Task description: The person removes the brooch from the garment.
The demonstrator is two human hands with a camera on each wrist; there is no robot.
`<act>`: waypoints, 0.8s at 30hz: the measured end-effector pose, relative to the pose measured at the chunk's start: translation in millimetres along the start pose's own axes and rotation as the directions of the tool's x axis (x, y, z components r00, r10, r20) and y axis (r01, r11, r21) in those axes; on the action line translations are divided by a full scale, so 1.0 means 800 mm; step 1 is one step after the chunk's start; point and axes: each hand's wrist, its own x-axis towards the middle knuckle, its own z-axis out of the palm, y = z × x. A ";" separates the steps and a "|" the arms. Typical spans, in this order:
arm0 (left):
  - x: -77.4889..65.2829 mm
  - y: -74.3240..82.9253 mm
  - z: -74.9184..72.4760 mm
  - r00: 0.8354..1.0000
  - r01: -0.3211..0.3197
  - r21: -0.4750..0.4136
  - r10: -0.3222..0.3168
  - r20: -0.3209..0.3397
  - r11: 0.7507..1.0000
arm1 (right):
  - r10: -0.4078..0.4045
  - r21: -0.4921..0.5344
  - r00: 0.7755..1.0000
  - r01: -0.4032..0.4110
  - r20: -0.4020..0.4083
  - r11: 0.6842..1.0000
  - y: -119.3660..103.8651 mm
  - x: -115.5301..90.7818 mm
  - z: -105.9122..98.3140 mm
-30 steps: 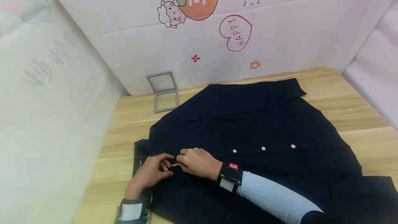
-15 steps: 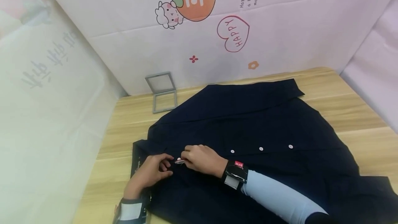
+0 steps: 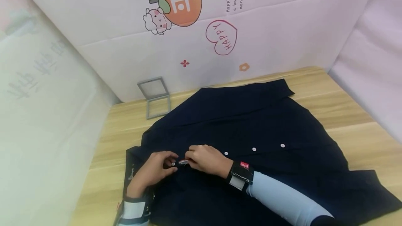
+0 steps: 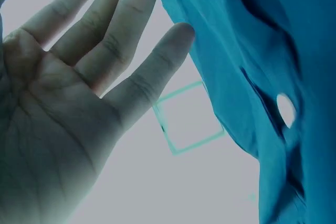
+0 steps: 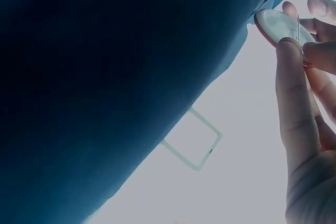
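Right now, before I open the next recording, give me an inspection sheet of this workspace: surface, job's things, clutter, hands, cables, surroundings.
Surface: wood-grain table, largely covered by a dark shirt.
Job's things: the shirt lies spread, with white buttons showing; a round badge is held at it, contact unclear.
Clutter: grey two-panel frame near the back edge, lower panel on the table, upper panel raised.
Hands: left hand has its fingers near a button, no grip visible; right hand pinches the badge.
Cables: nothing seen.
Surroundings: pale printed cloth behind; more pale cloth at both sides.
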 end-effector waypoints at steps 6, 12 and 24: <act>0.012 0.013 0.005 0.999 -0.032 0.009 0.032 0.000 0.999 | 0.032 0.018 0.999 -0.032 -0.012 0.999 0.010 -0.014 -0.009; 0.026 0.023 0.007 0.996 -0.087 0.037 0.088 -0.015 0.996 | 0.094 0.070 0.995 -0.091 -0.033 0.993 0.021 -0.026 -0.018; 0.040 0.044 0.000 0.980 -0.173 0.049 0.176 -0.088 0.984 | 0.182 0.100 0.970 -0.167 -0.162 0.981 0.038 -0.041 -0.032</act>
